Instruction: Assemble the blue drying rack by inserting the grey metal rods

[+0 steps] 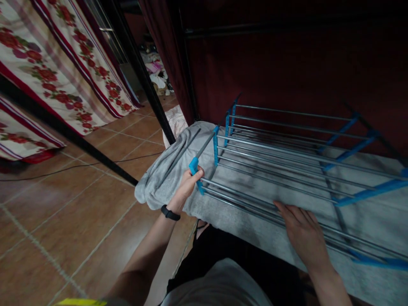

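Observation:
A rack of thin metal tubes [296, 153] with blue plastic connectors [215, 146] lies on a grey blanket [188, 144]. My left hand [190, 180] is closed around the blue connector at the rack's near left corner, its thumb pressed against the plastic. A black band sits on that wrist. Over the nearest tubes, right of the middle, my right hand [302, 227] is closed, with its fingertips partly hidden. A loose dark rod [181, 157] rests on the blanket left of the rack.
Black metal posts [149, 76] stand at the left of the blanket-covered surface. Dark red cloth [287, 72] hangs behind the rack. Floral curtains [63, 72] reach down to the brown tiled floor [63, 221], where a black cable [95, 165] runs. Cluttered items [156, 72] lie beyond.

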Tool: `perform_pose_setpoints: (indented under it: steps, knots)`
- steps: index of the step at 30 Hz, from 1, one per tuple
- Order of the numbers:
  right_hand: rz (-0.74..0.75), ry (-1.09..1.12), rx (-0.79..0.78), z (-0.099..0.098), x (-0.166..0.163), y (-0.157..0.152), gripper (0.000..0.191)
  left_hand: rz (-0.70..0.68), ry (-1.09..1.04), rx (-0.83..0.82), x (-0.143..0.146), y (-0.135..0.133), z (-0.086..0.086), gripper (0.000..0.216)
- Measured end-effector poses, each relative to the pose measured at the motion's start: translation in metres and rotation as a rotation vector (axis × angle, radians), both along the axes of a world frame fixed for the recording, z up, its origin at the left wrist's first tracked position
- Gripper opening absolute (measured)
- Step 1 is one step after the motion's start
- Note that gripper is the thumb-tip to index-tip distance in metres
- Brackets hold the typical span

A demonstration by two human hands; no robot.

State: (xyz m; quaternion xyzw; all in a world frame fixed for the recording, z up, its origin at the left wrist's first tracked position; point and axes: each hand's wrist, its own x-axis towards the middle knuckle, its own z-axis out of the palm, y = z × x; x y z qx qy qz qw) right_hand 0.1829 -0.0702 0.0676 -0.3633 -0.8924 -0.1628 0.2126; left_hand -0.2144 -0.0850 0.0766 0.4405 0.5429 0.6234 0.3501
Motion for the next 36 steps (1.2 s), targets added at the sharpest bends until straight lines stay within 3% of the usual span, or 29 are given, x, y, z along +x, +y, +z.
perform_pose_setpoints:
  steps: [6,14,21,36]
  knots:
    - [0.003,0.013,0.001,-0.002,0.001,0.006,0.052,-0.169,-0.119,-0.015,-0.009,-0.006,0.000,0.045]
    - [0.023,0.025,-0.015,-0.012,0.002,0.004,0.054,-0.188,-0.040,-0.010,-0.015,-0.008,0.000,0.037]
    - [0.026,-0.002,-0.029,-0.010,0.002,0.004,0.052,-0.217,0.009,-0.116,-0.023,-0.016,-0.008,0.037]
    - [0.014,-0.025,-0.044,-0.014,0.002,0.007,0.056,-0.281,0.065,-0.122,-0.023,-0.016,-0.011,0.034]
